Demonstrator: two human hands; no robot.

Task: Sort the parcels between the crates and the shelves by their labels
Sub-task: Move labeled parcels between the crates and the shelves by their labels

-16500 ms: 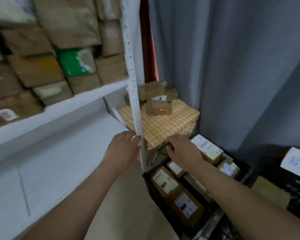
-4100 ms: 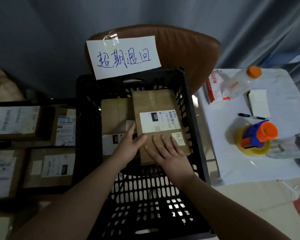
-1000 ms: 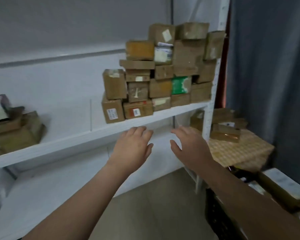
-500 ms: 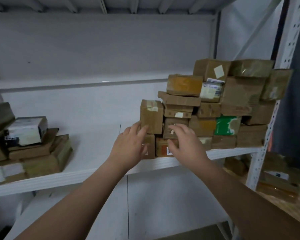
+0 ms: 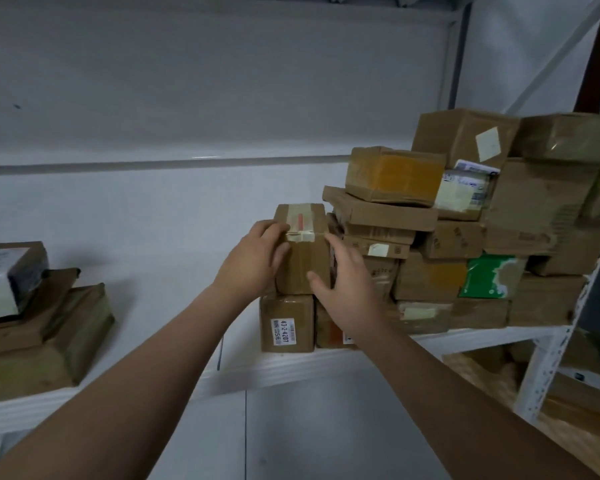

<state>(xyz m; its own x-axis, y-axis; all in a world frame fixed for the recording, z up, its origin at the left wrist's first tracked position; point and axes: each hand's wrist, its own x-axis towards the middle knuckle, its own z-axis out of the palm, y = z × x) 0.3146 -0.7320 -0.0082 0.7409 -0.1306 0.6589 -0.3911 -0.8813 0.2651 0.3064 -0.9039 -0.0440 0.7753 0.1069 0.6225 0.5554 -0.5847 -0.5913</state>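
Together left hand (image 5: 253,261), right hand (image 5: 347,284) grip taped box (image 5: 303,263), fingers curled.

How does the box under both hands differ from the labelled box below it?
The upper box shows pale tape with a red mark and no label; the lower box carries a white label reading 43-2-4207. The left hand and right hand grip the upper box; the lower box is untouched. The upper box stands on the lower, which rests on the shelf. Both are brown cardboard.

Matt brown cardboard parcels (image 5: 430,237) with glossy tape, on a smooth white-painted metal shelf (image 5: 291,367).
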